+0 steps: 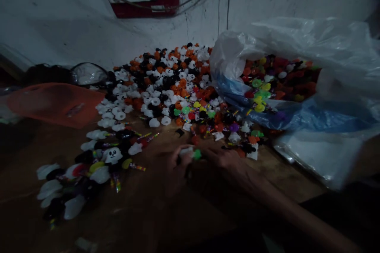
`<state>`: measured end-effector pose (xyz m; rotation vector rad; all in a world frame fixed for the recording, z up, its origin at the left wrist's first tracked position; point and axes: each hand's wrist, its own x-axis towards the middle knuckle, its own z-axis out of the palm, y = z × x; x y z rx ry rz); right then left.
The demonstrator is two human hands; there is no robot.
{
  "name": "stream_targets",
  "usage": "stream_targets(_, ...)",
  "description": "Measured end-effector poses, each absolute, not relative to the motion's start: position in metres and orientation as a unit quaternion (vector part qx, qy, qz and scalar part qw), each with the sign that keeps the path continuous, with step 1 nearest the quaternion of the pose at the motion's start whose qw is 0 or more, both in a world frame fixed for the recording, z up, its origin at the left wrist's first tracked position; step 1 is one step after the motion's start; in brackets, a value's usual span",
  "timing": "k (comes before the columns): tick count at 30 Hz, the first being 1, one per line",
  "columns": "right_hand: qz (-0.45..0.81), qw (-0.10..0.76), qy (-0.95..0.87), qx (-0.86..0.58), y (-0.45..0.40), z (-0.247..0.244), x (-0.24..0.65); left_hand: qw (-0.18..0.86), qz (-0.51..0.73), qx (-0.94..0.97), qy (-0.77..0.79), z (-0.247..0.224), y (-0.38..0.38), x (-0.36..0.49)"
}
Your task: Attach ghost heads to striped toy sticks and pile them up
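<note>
In the head view my left hand (pixel 177 168) is closed around a small white plastic piece (pixel 186 151), its fingers partly in shadow. Against that piece, between my hands, is a bright green plastic piece (pixel 196 154). My right hand (pixel 227 163) comes in from the right with its fingers pinched at the green piece; the fingertips are dark and blurred. Just beyond my hands lie loose coloured pieces, among them a red one (pixel 195 140). On my left is a group of ghost-shaped toys (pixel 113 155) with candy-coloured sticks or tubes attached.
A large heap of white, black and orange figures (pixel 166 75) rests against the wall. At right stands an open clear plastic bag (pixel 231 55) of coloured pieces, with a flat plastic packet (pixel 320 158) below it. An orange bag (pixel 56 102) lies at left.
</note>
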<state>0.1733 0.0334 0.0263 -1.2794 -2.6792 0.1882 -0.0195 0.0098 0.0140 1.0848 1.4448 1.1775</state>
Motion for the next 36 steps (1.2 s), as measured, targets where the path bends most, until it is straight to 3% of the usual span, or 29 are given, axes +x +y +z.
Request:
stream_targets(3, 0.025, 0.091, -0.855, -0.51, 0.042, 0.041, 0.17, 0.295, 0.477, 0.415, 0.716, 0.042, 0.005, -0.069)
stream_targets(7, -0.02, 0.052, -0.838, -0.543, 0.053, 0.043, 0.176, 0.067, 0.324, 0.368, 0.869, 0.067, -0.01, -0.115)
stream_targets(10, -0.083, 0.086, -0.852, -0.51, 0.064, 0.025, 0.181, -0.005, 0.332, 0.371, 0.867, 0.072, -0.015, -0.111)
stream_targets(12, -0.114, 0.101, -0.863, -0.482, 0.077, 0.011, 0.181, 0.066, 0.442, 0.388, 0.806, 0.068, -0.012, -0.093)
stream_targets(15, -0.126, 0.086, -0.868, -0.472, 0.101, 0.002, 0.175, 0.314, 0.583, 0.381, 0.645, 0.051, 0.003, -0.063)
stream_targets(17, -0.121, 0.072, -0.868, -0.476, 0.112, 0.008, 0.17, 0.474, 0.59, 0.316, 0.572, 0.034, 0.013, -0.049)
stream_targets(19, -0.093, 0.088, -0.87, -0.476, 0.114, 0.021, 0.166, 0.558, 0.577, 0.275, 0.53, 0.019, 0.019, -0.042)
stream_targets(22, 0.033, 0.257, -0.849, -0.46, 0.093, 0.043, 0.159, 0.583, 0.569, 0.313, 0.488, 0.009, 0.02, -0.037)
stream_targets(25, 0.284, 0.423, -0.75, -0.422, 0.06, 0.051, 0.144, 0.573, 0.568, 0.346, 0.479, 0.009, 0.018, -0.033)
stream_targets(27, 0.441, 0.441, -0.671, -0.401, 0.043, 0.046, 0.134, 0.551, 0.557, 0.37, 0.499, 0.011, 0.018, -0.03)
stream_targets(29, 0.515, 0.448, -0.621, -0.386, 0.033, 0.036, 0.127, 0.526, 0.539, 0.415, 0.51, 0.011, 0.017, -0.027)
stream_targets(36, 0.468, 0.379, -0.693, -0.397, 0.032, 0.024, 0.134, 0.529, 0.508, 0.476, 0.485, 0.005, 0.014, -0.025)
